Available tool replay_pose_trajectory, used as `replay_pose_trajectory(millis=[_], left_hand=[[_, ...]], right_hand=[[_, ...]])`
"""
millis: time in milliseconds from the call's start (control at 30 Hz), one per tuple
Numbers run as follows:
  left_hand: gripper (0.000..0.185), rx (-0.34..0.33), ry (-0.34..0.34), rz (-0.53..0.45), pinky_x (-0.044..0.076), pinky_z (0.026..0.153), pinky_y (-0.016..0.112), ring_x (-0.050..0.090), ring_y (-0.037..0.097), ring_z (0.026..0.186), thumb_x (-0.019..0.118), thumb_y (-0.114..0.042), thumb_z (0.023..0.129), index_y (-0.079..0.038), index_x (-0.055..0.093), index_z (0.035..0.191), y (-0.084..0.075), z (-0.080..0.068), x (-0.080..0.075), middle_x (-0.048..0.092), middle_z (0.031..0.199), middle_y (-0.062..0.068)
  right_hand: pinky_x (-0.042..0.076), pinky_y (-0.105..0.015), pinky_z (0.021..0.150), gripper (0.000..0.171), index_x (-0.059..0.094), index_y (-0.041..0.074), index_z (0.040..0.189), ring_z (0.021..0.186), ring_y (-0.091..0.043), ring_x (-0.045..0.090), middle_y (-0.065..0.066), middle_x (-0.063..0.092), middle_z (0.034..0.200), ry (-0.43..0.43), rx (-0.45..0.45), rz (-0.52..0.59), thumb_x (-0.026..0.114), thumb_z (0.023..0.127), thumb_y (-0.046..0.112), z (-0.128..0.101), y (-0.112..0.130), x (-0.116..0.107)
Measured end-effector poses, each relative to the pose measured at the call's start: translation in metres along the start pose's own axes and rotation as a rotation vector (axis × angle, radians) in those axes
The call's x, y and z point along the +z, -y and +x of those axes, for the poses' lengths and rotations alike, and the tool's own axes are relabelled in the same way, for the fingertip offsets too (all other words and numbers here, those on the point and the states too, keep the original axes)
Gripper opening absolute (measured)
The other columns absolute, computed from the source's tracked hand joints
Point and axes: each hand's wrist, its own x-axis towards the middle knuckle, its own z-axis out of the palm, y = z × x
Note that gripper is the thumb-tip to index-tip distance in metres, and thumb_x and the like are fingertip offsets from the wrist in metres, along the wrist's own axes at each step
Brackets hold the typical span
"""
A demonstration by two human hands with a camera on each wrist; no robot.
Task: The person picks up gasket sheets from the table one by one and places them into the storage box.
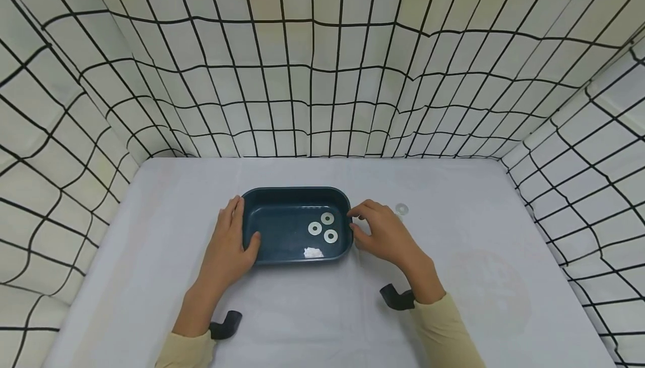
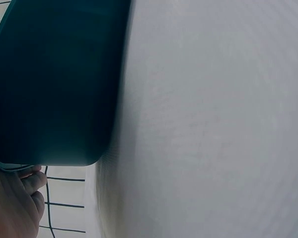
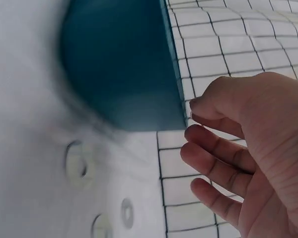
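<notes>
A dark blue oblong tray [image 1: 274,228] sits on the white table. Three white washers [image 1: 324,227] and a small white crumpled scrap [image 1: 313,252] lie in its right half. My left hand [image 1: 237,236] holds the tray's left end, thumb over the rim and fingers along the outer wall; in the left wrist view its fingers [image 2: 20,198] lie under the tray [image 2: 54,84]. My right hand [image 1: 375,229] hovers just off the tray's right end, fingers loosely curled and holding nothing [image 3: 238,163]. Loose washers [image 3: 77,163] lie on the table beneath it, beside the tray [image 3: 119,64].
One more washer [image 1: 401,208] lies on the table right of my right hand. Black-gridded white cloth walls [image 1: 322,77] close in the table at the back and both sides. Black wrist mounts [image 1: 398,298] sit at my cuffs.
</notes>
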Motion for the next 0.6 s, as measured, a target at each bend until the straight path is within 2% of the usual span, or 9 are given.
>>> replay_pose_trajectory(millis=[167,333,600], left_hand=[[0.083,0.008,-0.006,0.004,0.016,0.137,0.054,0.021,0.046,0.163,0.061,-0.02,0.1,0.005,0.019,0.166,0.0,0.0,0.0,0.021,0.174,0.026],[0.083,0.008,0.0,-0.003,0.015,0.138,0.054,0.02,0.046,0.163,0.061,-0.02,0.1,0.006,0.018,0.166,0.0,0.001,0.0,0.021,0.174,0.026],[0.082,0.006,-0.002,-0.002,0.016,0.137,0.054,0.021,0.046,0.163,0.061,-0.019,0.1,0.005,0.018,0.167,0.0,0.001,-0.001,0.021,0.174,0.026]], right_hand=[[0.064,-0.038,0.09,0.03,0.071,0.009,0.127,0.106,-0.022,0.071,-0.007,0.074,0.12,-0.007,0.059,0.026,0.073,0.096,0.01,-0.007,-0.009,0.002],[0.063,-0.038,0.089,0.028,0.072,0.009,0.124,0.106,-0.022,0.071,-0.006,0.074,0.118,0.013,0.122,0.044,0.074,0.096,0.012,-0.012,-0.012,0.006],[0.062,-0.041,0.091,0.029,0.075,0.01,0.12,0.104,-0.021,0.071,-0.005,0.074,0.118,0.03,0.146,0.016,0.08,0.092,0.014,-0.021,-0.02,0.024]])
